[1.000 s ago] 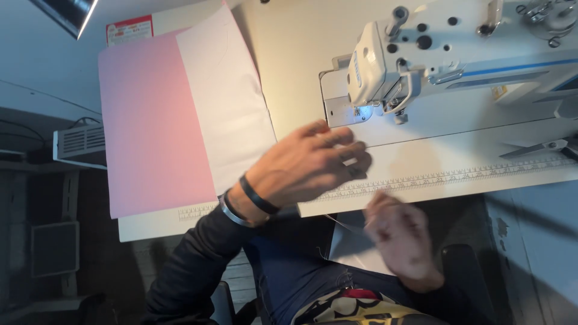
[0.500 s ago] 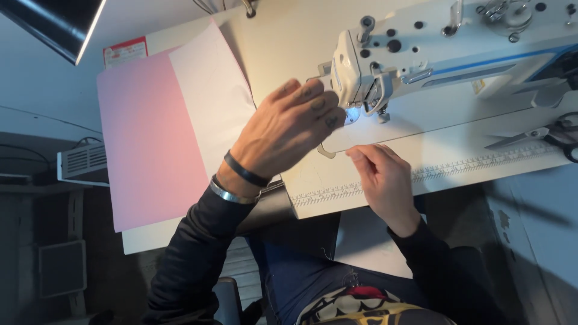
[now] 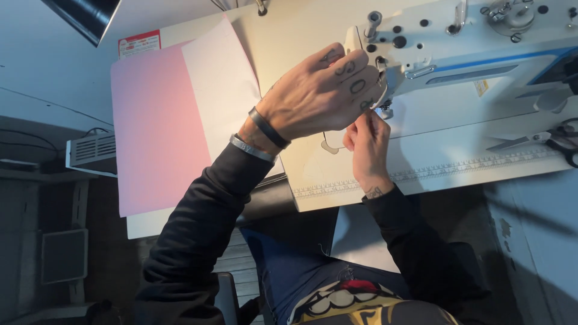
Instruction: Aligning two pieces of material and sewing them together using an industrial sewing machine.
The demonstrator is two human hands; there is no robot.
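Where the head view looks down: both hands meet at the needle end of the sewing machine [image 3: 457,54].
Left hand [image 3: 322,96]: back up, wrist bent, fingers curled together over the needle area, touching the machine head; whether they pinch anything is hidden.
Right hand [image 3: 367,147]: raised from below, thumb and forefinger pressed together just under the left fingertips; what they pinch is too small to tell.
Needle area: directly between the two sets of fingertips, mostly covered by the left hand, lit by a small lamp.
Machine look: white body, blue stripe, dark knobs on top.
Scissors [image 3: 551,139]: well to the right of the fingers.
Pink sheet [image 3: 156,132]: well to the left, behind the left wrist, flat on the white table [image 3: 457,168].
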